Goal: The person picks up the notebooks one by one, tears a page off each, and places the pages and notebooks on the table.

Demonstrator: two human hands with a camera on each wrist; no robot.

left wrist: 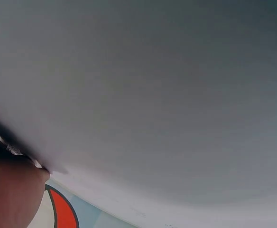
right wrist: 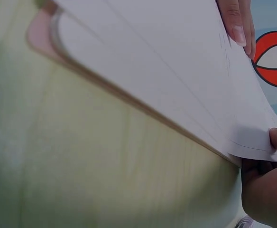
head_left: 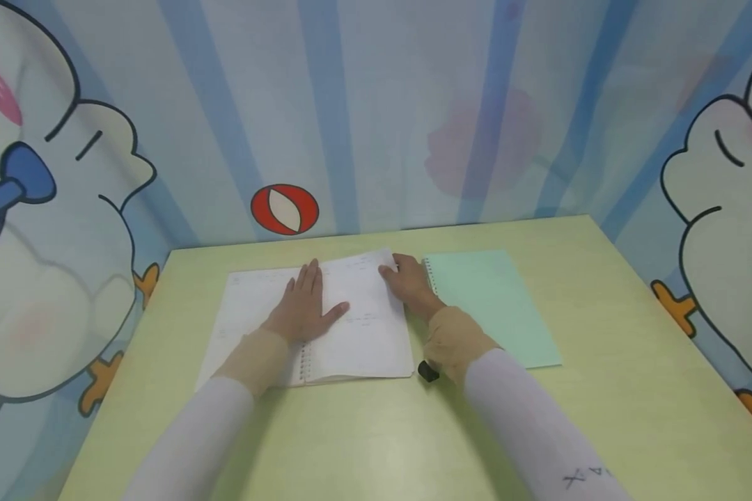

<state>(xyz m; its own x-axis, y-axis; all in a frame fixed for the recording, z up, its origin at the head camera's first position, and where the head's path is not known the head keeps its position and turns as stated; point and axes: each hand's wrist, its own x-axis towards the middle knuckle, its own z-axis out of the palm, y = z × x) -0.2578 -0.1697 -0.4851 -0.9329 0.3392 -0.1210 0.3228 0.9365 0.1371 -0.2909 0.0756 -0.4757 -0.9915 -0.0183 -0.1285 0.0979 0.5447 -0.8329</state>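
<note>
A spiral notebook [head_left: 363,348] lies spread on the table, its white pages faintly marked with writing. My left hand [head_left: 303,306] rests flat on it beside the coil binding, fingers straight and thumb spread to the right. At the upper right edge of the right-hand page [right wrist: 176,61], my right hand [head_left: 409,284] pinches the paper. In the right wrist view the thumb is on top and the other fingers are beneath the slightly lifted page. The left wrist view is mostly filled by a blurred pale surface, with part of the left hand [left wrist: 15,194] at its lower left.
A mint-green spiral notebook [head_left: 485,299] lies just right of the white pages, partly behind my right forearm. A small black object [head_left: 428,371] is by the right wrist. The pale yellow-green table [head_left: 345,445] meets a patterned blue curtain [head_left: 382,139] at its back edge.
</note>
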